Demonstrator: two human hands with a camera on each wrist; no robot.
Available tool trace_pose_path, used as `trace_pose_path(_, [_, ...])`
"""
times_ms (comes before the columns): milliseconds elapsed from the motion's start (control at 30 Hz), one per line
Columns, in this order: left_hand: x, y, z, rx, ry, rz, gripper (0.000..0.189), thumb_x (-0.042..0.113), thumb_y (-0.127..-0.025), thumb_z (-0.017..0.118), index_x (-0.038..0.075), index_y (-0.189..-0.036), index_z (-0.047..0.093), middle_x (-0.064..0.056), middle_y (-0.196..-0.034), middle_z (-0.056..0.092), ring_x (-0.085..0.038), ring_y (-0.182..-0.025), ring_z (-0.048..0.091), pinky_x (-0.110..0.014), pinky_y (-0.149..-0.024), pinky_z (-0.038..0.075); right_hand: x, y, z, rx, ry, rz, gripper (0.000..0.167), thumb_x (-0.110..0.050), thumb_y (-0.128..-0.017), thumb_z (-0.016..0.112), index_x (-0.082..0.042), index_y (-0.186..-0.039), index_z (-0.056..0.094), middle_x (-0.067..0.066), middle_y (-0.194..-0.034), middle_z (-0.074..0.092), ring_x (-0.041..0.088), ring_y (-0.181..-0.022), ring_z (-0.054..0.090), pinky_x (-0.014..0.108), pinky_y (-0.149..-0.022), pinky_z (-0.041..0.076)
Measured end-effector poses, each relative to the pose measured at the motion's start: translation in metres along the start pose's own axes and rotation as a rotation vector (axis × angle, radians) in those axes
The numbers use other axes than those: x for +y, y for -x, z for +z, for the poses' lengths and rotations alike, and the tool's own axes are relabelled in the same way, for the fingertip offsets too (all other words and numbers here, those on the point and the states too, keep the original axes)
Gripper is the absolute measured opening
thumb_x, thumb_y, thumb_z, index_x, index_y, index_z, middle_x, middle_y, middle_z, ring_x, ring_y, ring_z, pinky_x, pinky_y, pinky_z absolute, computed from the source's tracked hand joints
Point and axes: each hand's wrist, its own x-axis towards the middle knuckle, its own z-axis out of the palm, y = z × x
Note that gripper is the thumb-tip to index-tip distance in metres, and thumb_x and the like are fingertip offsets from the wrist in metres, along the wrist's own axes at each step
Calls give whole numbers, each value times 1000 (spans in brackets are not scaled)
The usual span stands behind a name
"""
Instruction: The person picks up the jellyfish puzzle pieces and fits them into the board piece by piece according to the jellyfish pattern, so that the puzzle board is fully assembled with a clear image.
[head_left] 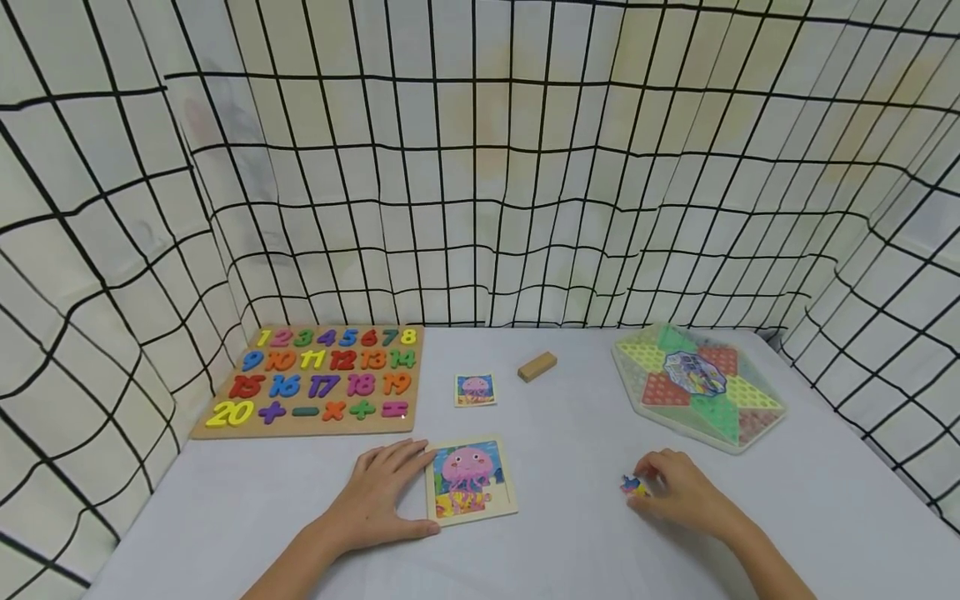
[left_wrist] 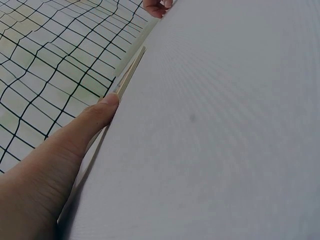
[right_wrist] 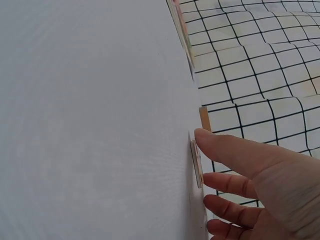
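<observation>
A jellyfish jigsaw puzzle in a pale wooden tray (head_left: 468,468) lies in front of me, with bare wood showing at its lower right. My left hand (head_left: 378,492) rests along the tray's left side, fingers stretched to the upper corner and thumb at the lower one. In the left wrist view, the thumb (left_wrist: 100,112) touches the tray's edge. Off to the right, my right hand (head_left: 678,492) pinches a small blue and yellow puzzle piece (head_left: 633,485) between thumb and fingertips. The right wrist view shows that hand (right_wrist: 265,185) from behind, with the piece hidden.
A board of coloured numbers (head_left: 315,383) lies at the back left. Behind the tray are a small jellyfish picture card (head_left: 476,390) and a wooden block (head_left: 537,367). A hexagonal game board (head_left: 697,387) sits at the back right. Black netting (head_left: 480,175) surrounds the white table.
</observation>
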Motion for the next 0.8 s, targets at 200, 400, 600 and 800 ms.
trace_pose_path(200, [-2,0,2,-7,-1,-11,98,84,-64,45,21,-138,42,-1,-142,37,-26,-131,28,-54,-100,20,1,0,-3,-73,-100,12,32,-33,-74,75,-9,-88,58,-5,-81,51,7,-75,46,28,-67,42])
trace_pose_path(400, [-3,0,5,-15,-5,-13,98,84,-63,44,22,-138,42,0,-143,36,-25,-131,27,-54,-100,20,-3,2,-4,-90,-135,67,37,-35,-72,76,-11,-89,53,-5,-79,49,5,-73,44,24,-65,42])
trace_pose_path(600, [-2,0,4,-8,-7,-18,98,85,-63,44,22,-138,43,0,-143,36,-24,-132,27,-54,-101,18,-4,2,-4,-110,-170,63,37,-29,-74,75,-10,-95,51,-6,-75,50,2,-66,45,21,-57,41])
trace_pose_path(800, [-2,0,3,-1,-2,-14,98,84,-63,45,22,-138,42,0,-143,36,-24,-132,27,-54,-101,18,-4,-1,-5,-137,-197,27,35,-23,-80,70,-9,-108,55,-7,-74,49,1,-62,43,21,-54,40])
